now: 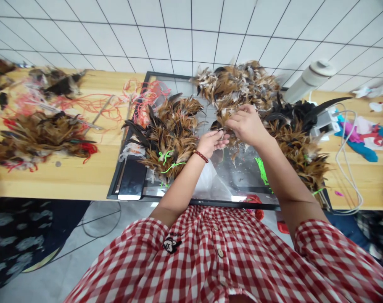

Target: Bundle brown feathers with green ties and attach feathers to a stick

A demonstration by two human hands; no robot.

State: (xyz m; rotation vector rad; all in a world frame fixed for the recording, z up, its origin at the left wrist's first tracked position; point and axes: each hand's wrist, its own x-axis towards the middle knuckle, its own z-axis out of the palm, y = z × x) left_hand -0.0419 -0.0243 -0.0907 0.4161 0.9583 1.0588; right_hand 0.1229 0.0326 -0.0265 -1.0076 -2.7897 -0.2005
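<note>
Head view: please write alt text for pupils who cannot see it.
The left hand and right hand are close together above a black-framed panel; anything they hold is too small to identify. Brown feathers lie heaped around, with a white bottle at back right.

Fingers (232, 123) between piles of brown feathers (178, 128)

Free glass (238, 174) between plastic bag (207, 181) and green strings (261, 170), feather pile (241, 82) beyond.

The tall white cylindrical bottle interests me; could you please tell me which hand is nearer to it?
Right: the right hand is left of the white bottle and lower in the picture; the left hand is farther left and lower.
</note>
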